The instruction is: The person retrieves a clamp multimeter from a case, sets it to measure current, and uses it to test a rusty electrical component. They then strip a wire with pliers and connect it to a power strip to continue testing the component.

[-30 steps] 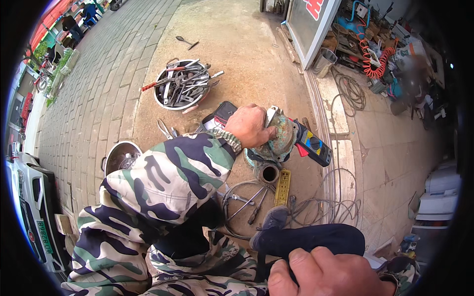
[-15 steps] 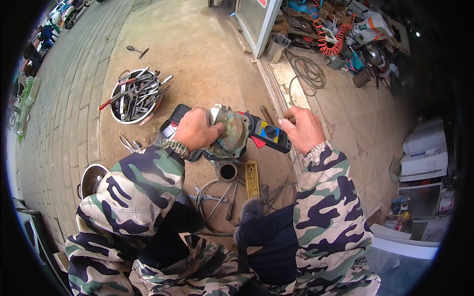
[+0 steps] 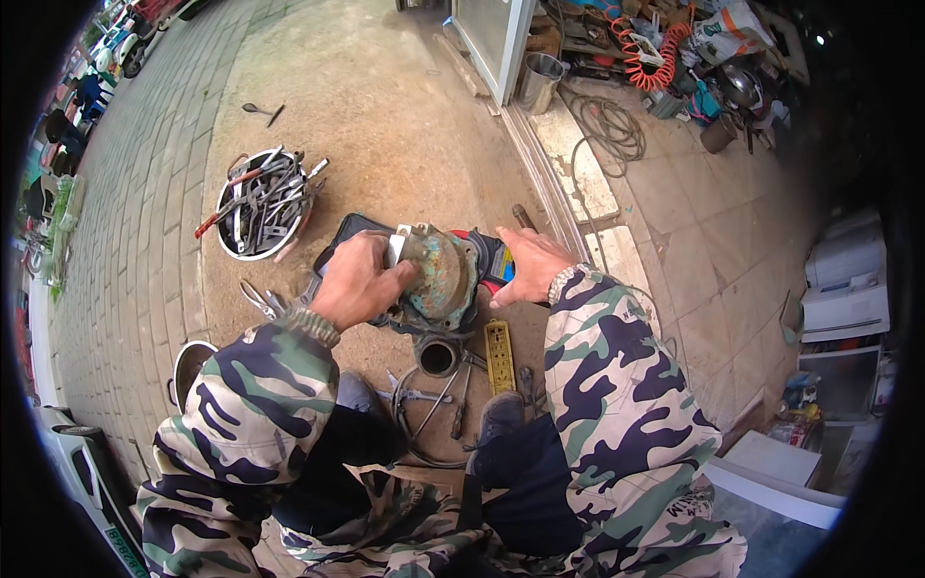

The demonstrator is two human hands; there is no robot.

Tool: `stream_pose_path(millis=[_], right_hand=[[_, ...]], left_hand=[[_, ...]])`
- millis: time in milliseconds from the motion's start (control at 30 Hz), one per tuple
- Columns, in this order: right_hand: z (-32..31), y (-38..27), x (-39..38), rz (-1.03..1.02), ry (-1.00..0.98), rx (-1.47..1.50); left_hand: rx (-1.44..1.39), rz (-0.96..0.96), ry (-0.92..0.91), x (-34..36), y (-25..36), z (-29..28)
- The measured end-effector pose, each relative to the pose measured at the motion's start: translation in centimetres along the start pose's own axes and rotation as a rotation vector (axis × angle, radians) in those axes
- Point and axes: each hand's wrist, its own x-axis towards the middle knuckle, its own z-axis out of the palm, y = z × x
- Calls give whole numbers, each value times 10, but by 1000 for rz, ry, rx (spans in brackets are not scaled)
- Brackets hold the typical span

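A worn metal pump casing, its green paint flaking, stands on the ground in front of me, a round pipe opening at its near side. My left hand is closed on the casing's left side beside a pale metal piece, the thumb against it. A clamp meter with a blue face lies against the casing's right side, mostly covered. Over its outer end is my right hand, thumb and fingers spread apart. An open black case lies partly behind my left hand.
A white bucket of hand tools stands to the left, near pliers. A yellow power strip and loose cables lie by my feet. At the right are a door frame, coiled cable and piled clutter.
My right hand has moved left from beyond the clamp meter's end to over it, and its pinched fingers have spread. My left hand stays on the casing. The view has shifted slightly.
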Motion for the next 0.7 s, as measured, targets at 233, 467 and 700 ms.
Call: stream_pose_path(millis=[233,467,700], right_hand=[[17,1,11,55,-31,-8],[19,-1,11,126,-58,-16],[13,-7,1,78,29,50]], left_hand=[[-69,90,22,-1,-8,7],[-183,52,-56,-10,9,-8],[-598,-92,-110,-21,-7,-22]])
